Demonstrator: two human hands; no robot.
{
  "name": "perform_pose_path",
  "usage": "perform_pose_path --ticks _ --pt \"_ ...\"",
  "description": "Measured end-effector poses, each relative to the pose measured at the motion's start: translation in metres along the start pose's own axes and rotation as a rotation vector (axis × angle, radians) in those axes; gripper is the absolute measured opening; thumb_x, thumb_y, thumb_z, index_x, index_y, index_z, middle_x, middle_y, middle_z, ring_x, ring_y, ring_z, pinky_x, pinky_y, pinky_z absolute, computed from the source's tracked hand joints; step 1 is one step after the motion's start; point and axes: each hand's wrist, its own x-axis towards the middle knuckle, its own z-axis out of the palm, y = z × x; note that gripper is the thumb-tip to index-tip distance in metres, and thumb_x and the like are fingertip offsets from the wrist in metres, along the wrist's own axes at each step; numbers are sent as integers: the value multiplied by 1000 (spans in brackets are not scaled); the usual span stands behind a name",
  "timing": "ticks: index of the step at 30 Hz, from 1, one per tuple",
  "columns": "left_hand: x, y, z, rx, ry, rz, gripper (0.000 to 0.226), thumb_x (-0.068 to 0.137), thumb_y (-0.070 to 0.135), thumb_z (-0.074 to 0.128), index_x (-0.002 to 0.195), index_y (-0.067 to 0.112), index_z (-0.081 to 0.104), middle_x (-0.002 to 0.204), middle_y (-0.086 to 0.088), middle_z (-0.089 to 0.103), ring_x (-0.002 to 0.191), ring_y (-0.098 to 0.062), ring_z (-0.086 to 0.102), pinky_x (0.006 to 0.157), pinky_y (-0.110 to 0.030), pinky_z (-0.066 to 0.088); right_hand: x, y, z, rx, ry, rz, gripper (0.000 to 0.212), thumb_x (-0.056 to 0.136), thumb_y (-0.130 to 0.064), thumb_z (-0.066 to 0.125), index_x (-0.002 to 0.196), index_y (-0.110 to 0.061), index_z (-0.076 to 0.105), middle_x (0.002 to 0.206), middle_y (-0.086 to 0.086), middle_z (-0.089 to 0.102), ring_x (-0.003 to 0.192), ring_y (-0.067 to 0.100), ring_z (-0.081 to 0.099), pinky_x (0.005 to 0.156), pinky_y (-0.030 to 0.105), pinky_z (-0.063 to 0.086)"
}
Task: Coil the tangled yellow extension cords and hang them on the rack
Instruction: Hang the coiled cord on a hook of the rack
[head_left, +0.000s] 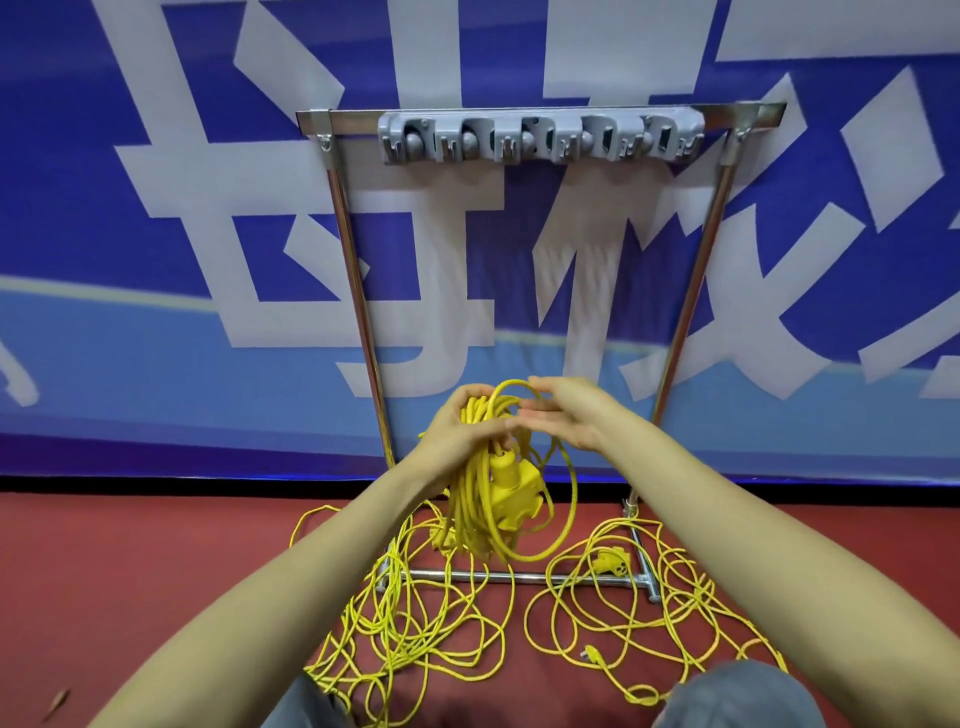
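Yellow extension cords (400, 629) are lying mostly in loose tangles on the red floor (130, 571) across the bottom centre of the frame, spilling over the foot bars of the rack (358, 291). A second heap (623, 618) is sprawling at lower right, with a plug (610, 561) showing in it.

In the head view, at the centre, the person is building a coil (480, 519). The left hand (462, 436) is gripping the gathered loops at their top, fingers curled round them, and a yellow socket block (506, 483) is hanging among the strands below. The right hand (566, 415) is reaching in just beside it, fingers fairly straight, at a fresh loop (511, 385) arching over the bundle. That hand is blurred, so I cannot tell whether it is pinching the cord or only guiding it.

To my eye the step is going well if each new loop is matching the hanging ones in length and landing flat in the left palm, not crossing the others. The trailing cord is running down into the tangle, so feeding it slowly and shaking out snags before they reach the hand looks wise. The grey hook strip (540, 137) at the top of the frame is carrying nothing.
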Motion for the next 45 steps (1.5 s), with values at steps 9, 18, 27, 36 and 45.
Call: perform_pose_path --ticks 9,18,27,36,45 --pt "12 -6 19 -491 225 -160 54 97 1 46 140 24 22 77 -16 56 63 -25 60 60 -37 54 -6 31 -7 -1082 -278 -264 103 75 -29 78 146 -8 6 124 3 50 118 17 50 91 26 42" --pt "8 -1 23 -585 248 -98 72 94 -9 49 148 28 20 99 -15 60 85 -25 63 79 -44 54 -1 26 -4 -1456 -158 -456 55 76 -47 69 110 -12 44 109 6 43 109 23 40 88 34 38" --pt "9 4 30 -756 305 -55 69 93 -8 51 147 26 23 93 -10 60 82 -20 61 78 -38 52 -6 28 4 -1368 -138 -599 50 69 -46 66 97 -19 36 99 2 39 99 19 36 80 29 31" --pt "10 25 22 -695 113 -58 61 95 -2 49 145 26 26 105 -11 63 90 -21 64 79 -41 51 -9 6 -2 -1116 -191 -583 37 68 -31 62 96 -18 41 84 0 53 73 15 51 65 34 44" --pt "-3 41 9 -494 -55 -39 112 74 -13 57 152 35 -6 104 -2 72 80 -13 70 66 -33 41 -18 -10 -3 -929 -328 -643 48 84 -3 56 117 -19 25 88 3 51 63 2 51 61 23 46"
